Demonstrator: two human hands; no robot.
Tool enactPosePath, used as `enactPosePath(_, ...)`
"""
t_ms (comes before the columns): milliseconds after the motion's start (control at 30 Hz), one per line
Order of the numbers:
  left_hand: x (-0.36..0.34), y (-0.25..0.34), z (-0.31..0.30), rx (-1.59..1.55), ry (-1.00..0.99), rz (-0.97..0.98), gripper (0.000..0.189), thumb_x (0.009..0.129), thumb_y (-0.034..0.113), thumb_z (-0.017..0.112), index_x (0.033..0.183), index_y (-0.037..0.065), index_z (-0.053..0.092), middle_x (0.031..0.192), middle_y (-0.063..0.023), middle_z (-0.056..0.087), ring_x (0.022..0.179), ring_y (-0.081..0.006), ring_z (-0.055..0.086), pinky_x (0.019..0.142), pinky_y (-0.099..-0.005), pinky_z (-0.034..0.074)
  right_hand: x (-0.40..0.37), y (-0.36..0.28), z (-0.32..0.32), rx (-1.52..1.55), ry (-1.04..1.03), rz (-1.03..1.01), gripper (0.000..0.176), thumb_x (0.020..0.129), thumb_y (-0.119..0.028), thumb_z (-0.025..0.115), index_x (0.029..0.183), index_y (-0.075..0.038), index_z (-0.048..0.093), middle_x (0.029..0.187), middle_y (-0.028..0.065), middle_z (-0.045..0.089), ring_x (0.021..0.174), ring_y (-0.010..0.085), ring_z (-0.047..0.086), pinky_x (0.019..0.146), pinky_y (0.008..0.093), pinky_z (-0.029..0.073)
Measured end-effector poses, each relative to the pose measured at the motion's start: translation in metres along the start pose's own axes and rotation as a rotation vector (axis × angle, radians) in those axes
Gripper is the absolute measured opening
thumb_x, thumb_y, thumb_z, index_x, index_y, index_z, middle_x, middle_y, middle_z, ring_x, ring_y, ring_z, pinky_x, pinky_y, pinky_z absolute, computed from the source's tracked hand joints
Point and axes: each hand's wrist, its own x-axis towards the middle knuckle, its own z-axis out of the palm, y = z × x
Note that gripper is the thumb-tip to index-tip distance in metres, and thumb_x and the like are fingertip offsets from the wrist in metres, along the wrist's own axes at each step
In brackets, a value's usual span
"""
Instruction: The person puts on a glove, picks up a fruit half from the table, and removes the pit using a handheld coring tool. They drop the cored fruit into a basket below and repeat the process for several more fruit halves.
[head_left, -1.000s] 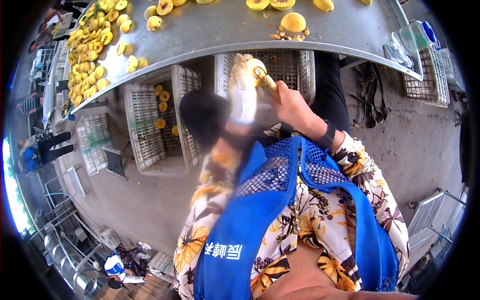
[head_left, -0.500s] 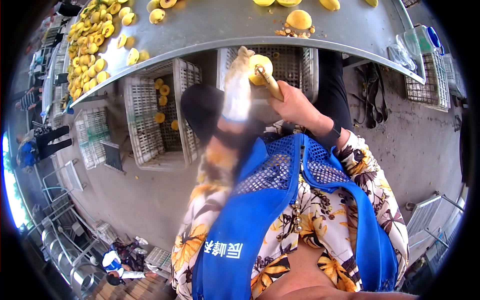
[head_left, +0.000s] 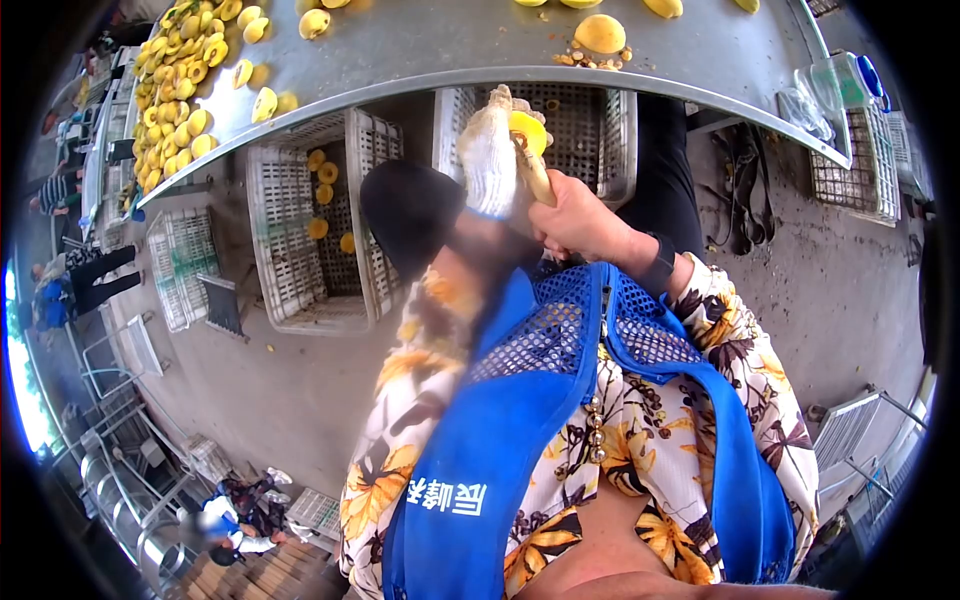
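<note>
My left hand [head_left: 489, 155], in a white knitted glove with soiled fingers, grips a yellow peach half [head_left: 532, 130], cut side toward me. My right hand [head_left: 588, 215] is bare and closed round the pale handle of a wooden-handled tool [head_left: 538, 182]. The tool's narrow metal end meets the peach half; its very tip is hard to make out. Both hands are over a white plastic crate [head_left: 627, 150] below the table's edge. On the metal table [head_left: 430, 55] ahead, another peach half [head_left: 600, 35] lies beside several brown pits [head_left: 590, 61].
A pile of yellow peach halves [head_left: 185, 100] covers the table's left end. A second crate [head_left: 283, 235] on the floor at left contains several peach pieces. A plastic jar [head_left: 845, 80] with a blue lid stands at the table's right corner. Other people are at far left.
My left hand has turned, tilting the peach half. My right hand has moved slightly down and left with the tool, whose handle now stands more upright.
</note>
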Motion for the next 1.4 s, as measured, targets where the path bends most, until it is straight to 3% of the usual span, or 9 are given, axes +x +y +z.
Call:
enactPosePath(367, -0.013, 0.041, 0.008, -0.082, -0.241, -0.246, 0.037, 0.09, 0.037, 0.053, 0.093, 0.0, 0.058, 0.081, -0.0154, 0.063, 0.069, -0.0289, 0.063, 0.063, -0.0381, 0.053, -0.008, -0.015, -0.011, 0.289, -0.258, 0.02, 0.012, 0.083, -0.003, 0.05, 0.094, -0.006, 0.046, 0.057, 0.0008, 0.044, 0.038, 0.0047, 0.035, 0.033, 0.0198, 0.029)
enactPosePath(467, -0.013, 0.029, 0.006, -0.072, -0.16, -0.177, 0.037, 0.089, 0.037, 0.054, 0.091, 0.0, 0.058, 0.079, -0.0145, 0.063, 0.065, -0.0276, 0.062, 0.06, -0.0364, 0.053, -0.006, -0.015, -0.01, 0.34, -0.286, 0.044, 0.013, 0.083, -0.002, 0.049, 0.095, -0.005, 0.045, 0.057, 0.0005, 0.043, 0.037, 0.0046, 0.034, 0.033, 0.0196, 0.028)
enactPosePath(600, -0.018, 0.02, 0.01, 0.238, -0.046, 0.162, 0.033, 0.088, 0.035, 0.057, 0.091, 0.002, 0.058, 0.077, -0.0124, 0.062, 0.061, -0.0237, 0.061, 0.055, -0.0328, 0.051, -0.007, -0.012, -0.012, 0.413, -0.338, 0.105, 0.016, 0.083, -0.001, 0.049, 0.098, -0.005, 0.045, 0.057, 0.0008, 0.043, 0.037, 0.0046, 0.032, 0.032, 0.0192, 0.026)
enactPosePath(767, -0.018, 0.025, 0.008, -0.064, -0.149, -0.192, 0.032, 0.088, 0.033, 0.057, 0.093, 0.001, 0.057, 0.078, -0.0134, 0.063, 0.062, -0.0231, 0.061, 0.054, -0.0318, 0.051, -0.01, -0.012, -0.011, 0.481, -0.351, 0.12, 0.019, 0.083, 0.0, 0.048, 0.102, -0.003, 0.045, 0.058, 0.0014, 0.043, 0.036, 0.0044, 0.032, 0.031, 0.0189, 0.026)
enactPosePath(867, -0.014, 0.016, 0.003, -0.117, -0.199, -0.116, 0.027, 0.088, 0.027, 0.058, 0.093, 0.0, 0.059, 0.077, -0.0122, 0.063, 0.06, -0.0202, 0.06, 0.053, -0.0299, 0.05, -0.011, -0.013, -0.012, 0.535, -0.374, 0.112, 0.019, 0.084, 0.0, 0.049, 0.102, -0.002, 0.045, 0.058, 0.0017, 0.043, 0.036, 0.0043, 0.033, 0.03, 0.0188, 0.026)
enactPosePath(967, 0.001, 0.008, -0.008, 0.496, -0.239, 0.312, 0.022, 0.087, 0.02, 0.059, 0.093, -0.001, 0.062, 0.076, -0.0106, 0.063, 0.058, -0.0167, 0.058, 0.052, -0.0268, 0.049, -0.008, -0.009, -0.016, 0.557, -0.423, 0.138, 0.018, 0.085, -0.001, 0.049, 0.102, -0.002, 0.045, 0.059, 0.0021, 0.043, 0.035, 0.0044, 0.033, 0.029, 0.0186, 0.027)
enactPosePath(1100, -0.011, 0.012, 0.002, 0.25, -0.174, 0.222, 0.025, 0.087, 0.024, 0.06, 0.092, -0.001, 0.062, 0.075, -0.0105, 0.063, 0.058, -0.0174, 0.058, 0.051, -0.027, 0.048, -0.002, -0.002, -0.02, 0.576, -0.479, 0.142, 0.017, 0.086, -0.002, 0.049, 0.102, -0.002, 0.046, 0.059, 0.0028, 0.043, 0.034, 0.0046, 0.033, 0.028, 0.0187, 0.028)
enactPosePath(1233, -0.018, 0.027, 0.009, -0.097, -0.205, -0.226, 0.037, 0.087, 0.042, 0.055, 0.091, 0.005, 0.057, 0.077, -0.0131, 0.063, 0.062, -0.0287, 0.061, 0.051, -0.0359, 0.051, 0.001, 0.0, -0.023, 0.593, -0.52, 0.095, 0.016, 0.086, -0.003, 0.049, 0.102, -0.003, 0.046, 0.058, 0.003, 0.043, 0.034, 0.0044, 0.033, 0.029, 0.0192, 0.028)
enactPosePath(1400, -0.013, 0.024, 0.016, -0.4, 0.013, -0.33, 0.038, 0.089, 0.048, 0.048, 0.09, 0.01, 0.054, 0.078, -0.0102, 0.063, 0.065, -0.0295, 0.061, 0.051, -0.0368, 0.048, 0.004, 0.0, -0.027, 0.614, -0.611, -0.134, 0.015, 0.086, -0.003, 0.048, 0.101, -0.004, 0.045, 0.057, 0.0026, 0.041, 0.035, 0.0049, 0.03, 0.029, 0.0199, 0.027)
